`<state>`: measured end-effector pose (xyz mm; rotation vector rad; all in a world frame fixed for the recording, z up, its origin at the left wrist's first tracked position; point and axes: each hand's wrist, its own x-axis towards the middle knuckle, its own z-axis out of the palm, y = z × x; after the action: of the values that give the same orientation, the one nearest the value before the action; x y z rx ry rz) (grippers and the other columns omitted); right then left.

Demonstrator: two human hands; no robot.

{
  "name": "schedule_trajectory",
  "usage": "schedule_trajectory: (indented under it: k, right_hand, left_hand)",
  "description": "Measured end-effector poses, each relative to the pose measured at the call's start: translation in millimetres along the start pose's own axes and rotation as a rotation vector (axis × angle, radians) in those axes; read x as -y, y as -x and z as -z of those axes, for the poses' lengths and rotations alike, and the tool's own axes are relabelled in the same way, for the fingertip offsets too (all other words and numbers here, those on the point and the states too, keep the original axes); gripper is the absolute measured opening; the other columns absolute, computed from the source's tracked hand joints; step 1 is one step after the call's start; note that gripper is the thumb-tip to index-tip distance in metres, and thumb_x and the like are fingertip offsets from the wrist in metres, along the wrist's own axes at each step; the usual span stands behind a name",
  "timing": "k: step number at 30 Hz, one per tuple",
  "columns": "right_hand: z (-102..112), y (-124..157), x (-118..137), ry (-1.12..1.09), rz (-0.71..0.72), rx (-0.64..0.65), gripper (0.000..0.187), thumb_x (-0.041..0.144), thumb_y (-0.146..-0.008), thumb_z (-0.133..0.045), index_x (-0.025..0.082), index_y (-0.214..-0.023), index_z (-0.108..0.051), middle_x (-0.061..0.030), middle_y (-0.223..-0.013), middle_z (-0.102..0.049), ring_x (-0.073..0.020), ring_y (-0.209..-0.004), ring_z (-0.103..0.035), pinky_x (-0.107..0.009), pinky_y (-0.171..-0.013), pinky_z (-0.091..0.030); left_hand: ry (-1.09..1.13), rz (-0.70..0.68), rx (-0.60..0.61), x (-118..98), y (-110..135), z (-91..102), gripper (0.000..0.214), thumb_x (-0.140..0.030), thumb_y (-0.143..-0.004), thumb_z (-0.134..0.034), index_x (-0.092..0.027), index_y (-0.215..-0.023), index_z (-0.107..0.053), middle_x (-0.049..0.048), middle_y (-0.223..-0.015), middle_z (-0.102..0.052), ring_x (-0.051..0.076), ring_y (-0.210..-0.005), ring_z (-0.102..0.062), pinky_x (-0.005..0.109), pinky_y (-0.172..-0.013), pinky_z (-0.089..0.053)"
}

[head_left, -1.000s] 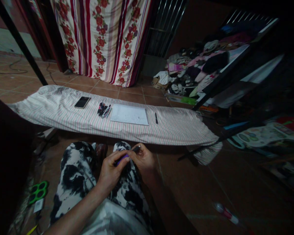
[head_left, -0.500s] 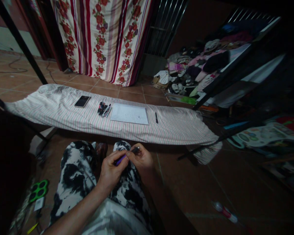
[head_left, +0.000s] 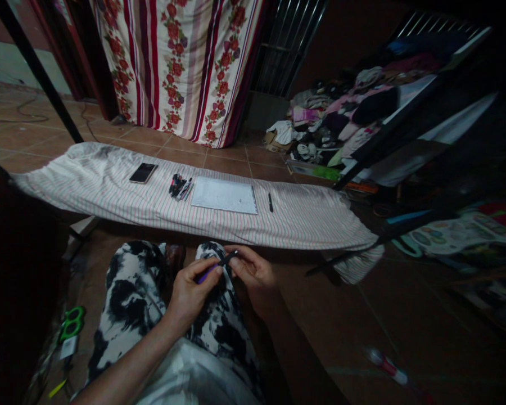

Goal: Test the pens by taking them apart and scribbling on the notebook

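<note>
A purple and black pen (head_left: 226,259) is held slantwise above my knees, its dark end pointing up to the right. My left hand (head_left: 194,287) is closed round the purple part, thumb and fingers pinching it. At the dark end, my right hand (head_left: 255,275) has its thumb and bent fingers about the tip. Beyond my hands, an open spiral notebook (head_left: 224,195) lies on a striped cloth (head_left: 312,225). Left of it is a bunch of pens (head_left: 180,187); right of it lies a single dark pen (head_left: 270,202).
A phone (head_left: 143,173) lies on the cloth's left part. Dark metal bars (head_left: 37,73) rise at both ends. On the floor at left is a green object with round holes (head_left: 72,323); a bottle (head_left: 385,365) lies at right. A clothes pile (head_left: 337,112) stands behind.
My right hand has shifted slightly right along the pen, baring more of its dark part. My left hand keeps its hold. The view has moved a little.
</note>
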<state>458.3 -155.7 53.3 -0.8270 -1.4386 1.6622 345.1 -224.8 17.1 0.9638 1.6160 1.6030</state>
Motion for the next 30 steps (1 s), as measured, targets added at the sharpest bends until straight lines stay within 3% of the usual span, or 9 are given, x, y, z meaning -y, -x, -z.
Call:
schedule_trajectory:
  k: [11, 20, 26, 30]
  right_hand:
    - [0.0, -1.8, 0.1, -0.032, -0.033, -0.037, 0.020, 0.032, -0.062, -0.071, 0.018, -0.076, -0.065, -0.0004, -0.068, -0.062, -0.0107, -0.061, -0.057, -0.022, -0.059, -0.046]
    - [-4.3, -1.4, -5.0, 0.036, -0.005, -0.116, 0.023, 0.033, -0.060, -0.071, 0.018, -0.069, -0.056, 0.0018, -0.061, -0.057, -0.0091, -0.056, -0.051, -0.019, -0.050, -0.041]
    - [-5.1, -1.4, -6.7, 0.042, -0.014, -0.083, 0.022, 0.033, -0.062, -0.069, 0.018, -0.068, -0.054, 0.0046, -0.056, -0.051, -0.0061, -0.049, -0.045, -0.017, -0.044, -0.035]
    - [-3.2, 0.0, -8.0, 0.018, -0.008, -0.054, 0.025, 0.034, -0.063, -0.068, 0.019, -0.081, -0.060, 0.0008, -0.068, -0.059, -0.0096, -0.059, -0.054, -0.019, -0.052, -0.042]
  left_hand:
    - [0.004, -0.024, 0.035, -3.0, 1.5, 1.7, 0.023, -0.032, -0.070, -0.066, -0.018, -0.088, -0.070, 0.0042, -0.085, -0.071, 0.017, -0.079, -0.065, 0.024, -0.073, -0.051]
    - [-0.057, -0.157, 0.052, -8.3, 2.6, 1.6, 0.020, -0.029, -0.073, -0.063, -0.020, -0.090, -0.070, 0.0044, -0.087, -0.070, 0.017, -0.083, -0.063, 0.026, -0.076, -0.050]
    - [-0.070, -0.146, 0.039, -5.2, 2.2, 2.8, 0.020, -0.030, -0.073, -0.064, -0.019, -0.088, -0.071, 0.0041, -0.081, -0.069, 0.016, -0.078, -0.063, 0.024, -0.071, -0.050]
    - [-0.049, -0.099, 0.046, -5.2, 1.3, 4.1, 0.022, -0.032, -0.073, -0.063, -0.019, -0.088, -0.072, 0.0039, -0.081, -0.069, 0.016, -0.076, -0.063, 0.024, -0.070, -0.051]
